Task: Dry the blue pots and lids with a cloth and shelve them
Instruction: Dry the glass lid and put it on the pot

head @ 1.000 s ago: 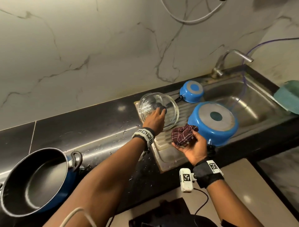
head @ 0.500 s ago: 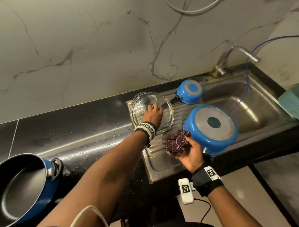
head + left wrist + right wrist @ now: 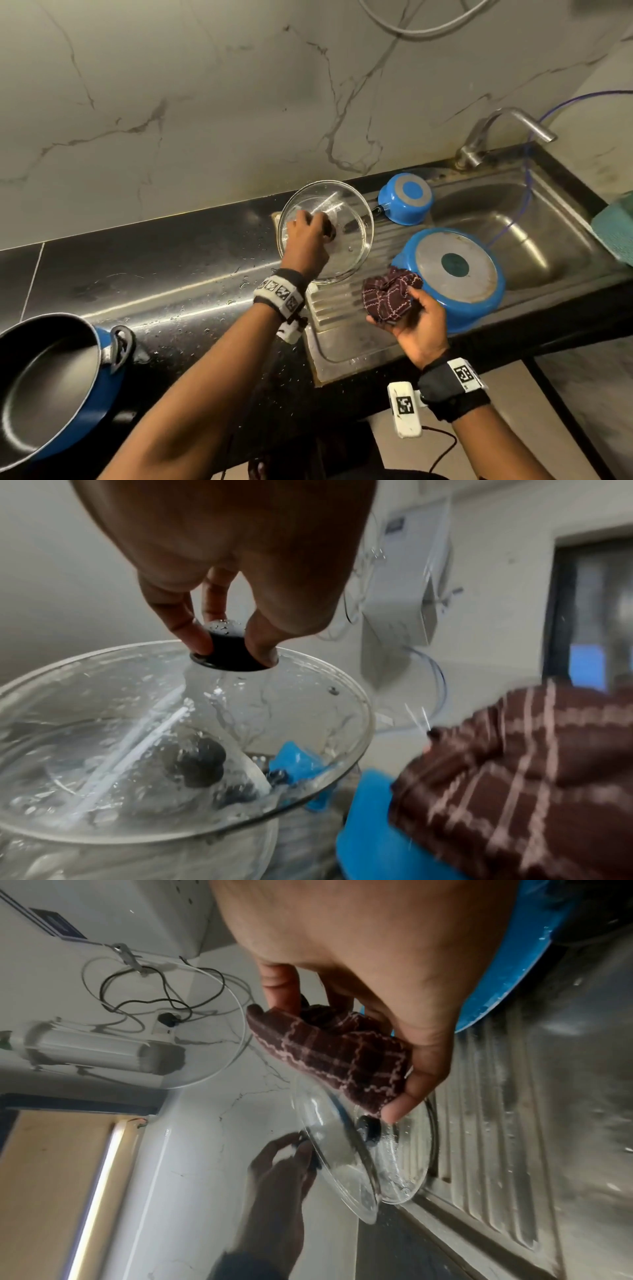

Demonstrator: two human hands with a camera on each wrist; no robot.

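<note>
Left hand (image 3: 306, 240) is pinching the black knob (image 3: 228, 653) of a glass lid (image 3: 346, 240), fingertips (image 3: 195, 637) and thumb closing on either side of the knob. The glass lid is tilting, lifted clear at the near edge; a second glass lid (image 3: 103, 772) with its own dark knob is lying underneath, seen through the glass in the left wrist view. Both are sitting over the ribbed steel drainboard (image 3: 337, 308) at the left end of the sink (image 3: 534, 219). Water droplets are showing on the held lid and knob.

Right hand (image 3: 416, 322) is gripping a bunched maroon checked cloth (image 3: 388, 294), fingers and thumb curling round it, palm facing up, just beside the lid's near-right edge but not touching it in the head view. In the right wrist view the thumb (image 3: 421, 1069) is pressing the cloth against the fingers.

Large blue pot (image 3: 455, 274) is lying upside down on the drainboard edge, just right of the cloth, grey base up. Small blue pot (image 3: 406, 197) is also upside down, behind it near the tap (image 3: 503, 133), its dark handle pointing toward the lids. Another blue pot (image 3: 51, 387) is standing upright, dark inside, on the wet black table (image 3: 154, 274) at far left, well apart from the sink. A teal thing (image 3: 615, 229) is sitting at the right edge; can't tell what it is.
</note>
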